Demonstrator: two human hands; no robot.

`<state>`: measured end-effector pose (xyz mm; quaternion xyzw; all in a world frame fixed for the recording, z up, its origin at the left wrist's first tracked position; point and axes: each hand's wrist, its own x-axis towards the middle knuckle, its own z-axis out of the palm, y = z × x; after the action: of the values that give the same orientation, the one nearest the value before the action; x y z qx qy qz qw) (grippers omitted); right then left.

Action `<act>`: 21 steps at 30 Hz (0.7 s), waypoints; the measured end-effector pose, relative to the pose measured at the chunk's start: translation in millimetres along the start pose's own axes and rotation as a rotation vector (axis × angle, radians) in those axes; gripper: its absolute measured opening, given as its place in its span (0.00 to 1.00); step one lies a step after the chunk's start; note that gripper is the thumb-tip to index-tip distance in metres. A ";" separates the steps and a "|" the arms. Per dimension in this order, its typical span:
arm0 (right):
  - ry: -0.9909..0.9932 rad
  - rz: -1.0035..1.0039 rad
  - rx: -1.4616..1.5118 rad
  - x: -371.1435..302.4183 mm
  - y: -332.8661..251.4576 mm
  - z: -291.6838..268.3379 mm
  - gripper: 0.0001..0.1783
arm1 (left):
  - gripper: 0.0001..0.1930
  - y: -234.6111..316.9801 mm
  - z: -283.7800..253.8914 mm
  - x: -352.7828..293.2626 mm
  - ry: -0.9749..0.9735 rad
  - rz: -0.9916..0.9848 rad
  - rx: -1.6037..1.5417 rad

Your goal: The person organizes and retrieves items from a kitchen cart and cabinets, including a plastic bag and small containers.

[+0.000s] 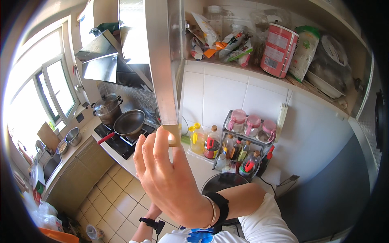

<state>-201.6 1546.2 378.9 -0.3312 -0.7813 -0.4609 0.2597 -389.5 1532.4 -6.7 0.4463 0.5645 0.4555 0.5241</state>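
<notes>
My right hand [168, 178] is raised in front of me, gripping the lower corner of an open cabinet door [164, 81]. Its thumb is on one side of the door edge and the fingers on the other. The door stands edge-on to me. Beyond it to the right is the cabinet shelf [247, 69], with a red-pink canister [279, 50], several crumpled food packets [235, 44] and a green-and-white bag [304, 52]. My left hand [153, 211] hangs low, mostly behind the right hand, its fingers hidden.
Below the shelf stands a two-tier rack [253, 137] with pink-lidded jars and several bottles. A dark pan [129, 122] with a red handle and a lidded pot [107, 109] sit on the stove [117, 143]. A black round lid-like surface [221, 182] lies beneath my right forearm.
</notes>
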 end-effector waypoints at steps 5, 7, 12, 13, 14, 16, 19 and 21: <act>-0.029 0.003 0.007 7.0 -10.2 -0.2 0.21 | 0.09 -6.6 -8.6 -1.0 -0.007 0.002 -0.023; -0.040 0.015 -0.006 7.1 -11.6 -0.1 0.22 | 0.09 -8.8 -10.0 0.5 -0.019 0.002 -0.026; -0.046 0.023 0.009 9.6 -8.2 -3.9 0.22 | 0.10 -7.7 -18.9 4.8 -0.027 0.004 -0.023; -0.049 0.040 0.007 8.0 -8.5 -2.8 0.22 | 0.10 -7.2 -20.0 5.0 -0.027 0.004 -0.023; -0.020 -0.008 -0.220 4.2 -7.7 -1.1 0.22 | 0.10 -5.2 -18.2 9.0 -0.038 0.007 -0.020; -0.011 -0.041 -0.460 -1.9 -3.0 1.3 0.22 | 0.10 -0.8 -14.3 16.0 -0.059 0.011 -0.017; -0.017 0.012 -0.007 -11.6 10.3 3.9 0.22 | 0.10 4.1 -11.6 21.1 -0.078 0.008 0.007; -0.030 0.039 0.003 -17.5 16.5 4.3 0.23 | 0.10 4.3 -10.0 20.7 -0.088 0.004 0.016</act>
<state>-178.3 1551.1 373.6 -0.3529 -0.7791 -0.4497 0.2574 -400.5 1553.1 -6.0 0.4713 0.5433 0.4321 0.5440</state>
